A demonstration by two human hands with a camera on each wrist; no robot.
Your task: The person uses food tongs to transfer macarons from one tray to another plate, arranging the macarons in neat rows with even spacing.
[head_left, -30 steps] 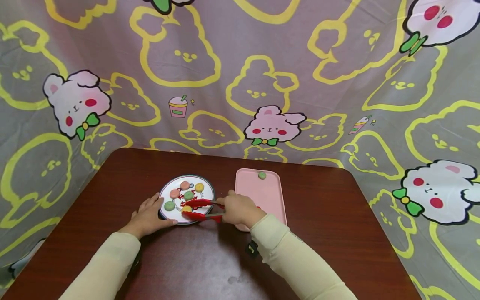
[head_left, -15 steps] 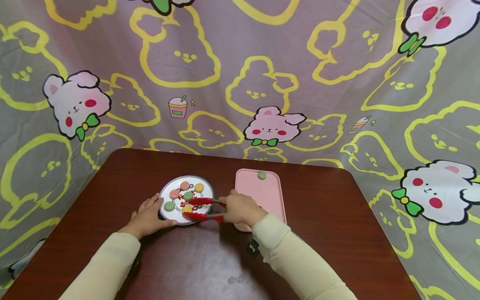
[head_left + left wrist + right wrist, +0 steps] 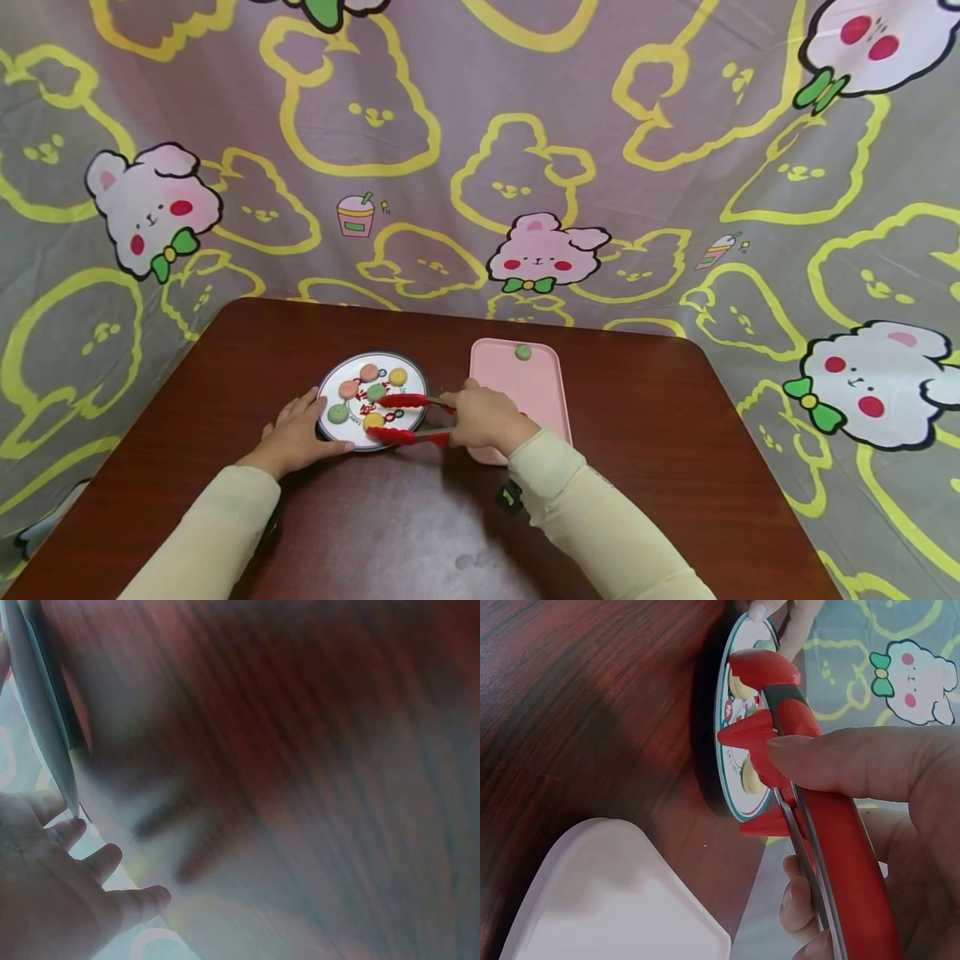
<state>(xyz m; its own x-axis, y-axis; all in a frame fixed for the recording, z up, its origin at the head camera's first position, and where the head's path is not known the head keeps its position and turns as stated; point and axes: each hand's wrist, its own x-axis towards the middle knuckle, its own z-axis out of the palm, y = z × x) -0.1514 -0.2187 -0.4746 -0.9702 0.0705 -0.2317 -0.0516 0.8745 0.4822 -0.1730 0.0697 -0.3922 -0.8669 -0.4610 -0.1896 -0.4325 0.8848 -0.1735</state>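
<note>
A round white plate (image 3: 348, 432) with a blue rim and red print lies on the table, bearing several pink, green and yellow macarons. My left hand (image 3: 294, 433) touches its left and near rim with spread, mostly straight fingers (image 3: 97, 862). My right hand (image 3: 483, 417) grips red-and-metal tongs (image 3: 431, 433) that reach over the plate's right side. The tongs' two tips stand apart, the near one beside a yellow macaron (image 3: 372, 422) and the far one by a green macaron (image 3: 376, 392). Nothing is visibly clamped between them.
A pink rectangular tray (image 3: 517, 379) stands right of the plate, partly behind my right hand. One green macaron (image 3: 522, 352) lies at its far end. The brown table (image 3: 637, 417) meets a patterned curtain (image 3: 420, 175) at the back and sides.
The tongs and right hand have shifted very slightly to the right, their tips drawing back a little over the plate. My left hand and the macarons stay where they were.
</note>
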